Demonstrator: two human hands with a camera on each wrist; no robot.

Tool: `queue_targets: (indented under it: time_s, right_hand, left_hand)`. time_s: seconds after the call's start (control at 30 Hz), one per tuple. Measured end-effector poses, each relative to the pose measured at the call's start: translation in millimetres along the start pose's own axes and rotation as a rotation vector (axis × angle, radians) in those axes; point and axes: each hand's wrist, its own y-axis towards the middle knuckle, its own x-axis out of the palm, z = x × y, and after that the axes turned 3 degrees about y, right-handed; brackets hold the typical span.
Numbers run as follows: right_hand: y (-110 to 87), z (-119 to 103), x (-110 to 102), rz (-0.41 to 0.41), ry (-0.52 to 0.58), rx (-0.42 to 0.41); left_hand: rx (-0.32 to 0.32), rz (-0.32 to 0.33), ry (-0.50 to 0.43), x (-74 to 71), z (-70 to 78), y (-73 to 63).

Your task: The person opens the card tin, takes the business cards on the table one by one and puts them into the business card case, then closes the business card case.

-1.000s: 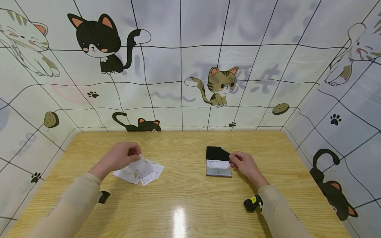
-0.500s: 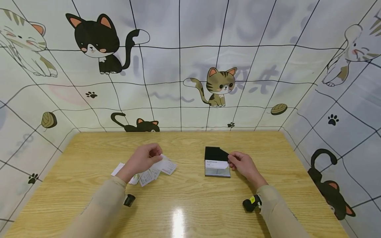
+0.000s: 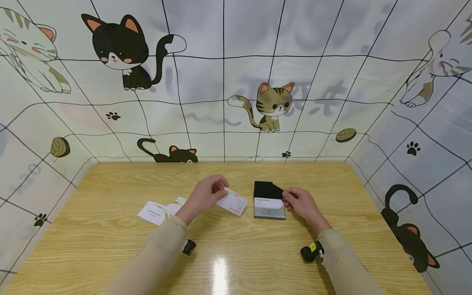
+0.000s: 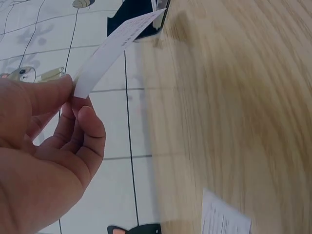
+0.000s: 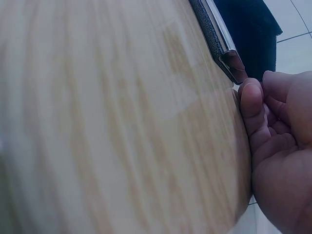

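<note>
My left hand (image 3: 207,193) pinches a white business card (image 3: 233,201) by one corner between thumb and fingers. The printed card slants over the table, its far end pointing at the business card case (image 3: 263,190). That case lies with its black flap raised and a white card (image 3: 268,203) inside, above a shiny metal front. At the case's right side, my right hand (image 3: 305,207) pinches the flap's edge with thumb and forefinger. The right wrist view shows these fingers at the corner of the dark flap (image 5: 251,34), beside the metal rim.
Several loose business cards (image 3: 152,213) lie spread on the wooden table (image 3: 236,241), left of and partly hidden by my left forearm. Behind the table hangs a white cloth (image 3: 206,119) with cat drawings. Small black cameras (image 3: 310,253) sit on my wrists.
My left hand has lifted a card from the loose cards and carried it right, close to the case. The right hand and the case have stayed in place.
</note>
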Motion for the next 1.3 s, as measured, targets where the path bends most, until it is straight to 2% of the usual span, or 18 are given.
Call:
queue_targets:
  time_s: [0.27,0.5,0.83,1.07,1.3]
  right_hand:
    - [-0.7,0,0,-0.001,0.008,-0.008]
    - [-0.7,1,1,0.001,0.004,-0.004]
    - [0.6,2,1,0.005,-0.004,-0.005]
    - [0.4,1,0,0.011,0.001,0.0]
    - [1.4,2,0,0.009,0.016,0.004]
  left_hand:
    - [0.017,0.038,-0.031,28.1,13.5,13.6]
    - [0.01,0.057,-0.046,46.9,18.2,21.9]
    - [-0.024,0.073,-0.049,61.7,21.5,29.4]
    - [-0.012,0.105,-0.047,72.0,23.0,35.9]
    - [-0.048,0.088,-0.042,80.5,25.9,39.0]
